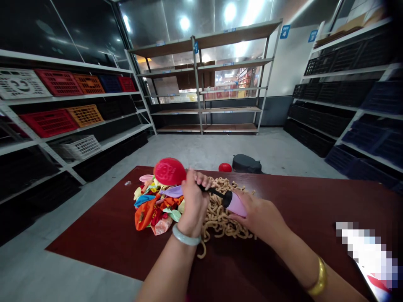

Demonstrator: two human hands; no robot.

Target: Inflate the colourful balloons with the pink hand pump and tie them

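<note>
My left hand (192, 203) is closed around the black end of a hand balloon pump, at the neck of an inflated red balloon (170, 171) that juts out to the left. My right hand (262, 216) grips the pump's lilac body (236, 204). A black rod (216, 192) shows between the two hands. Below the red balloon lies a pile of limp, multicoloured balloons (145, 217). Under the pump spreads a heap of tan, curled, stick-like pieces (231, 228), whose kind I cannot make out. My left fingers partly hide the balloon's neck.
The dark red-brown table (103, 239) carries both piles, with a pixelated flat object (367, 251) at its right. Beyond the far edge are a red round object (225, 167) and a dark grey bag-like item (247, 163). Shelves with crates (58, 82) line the room.
</note>
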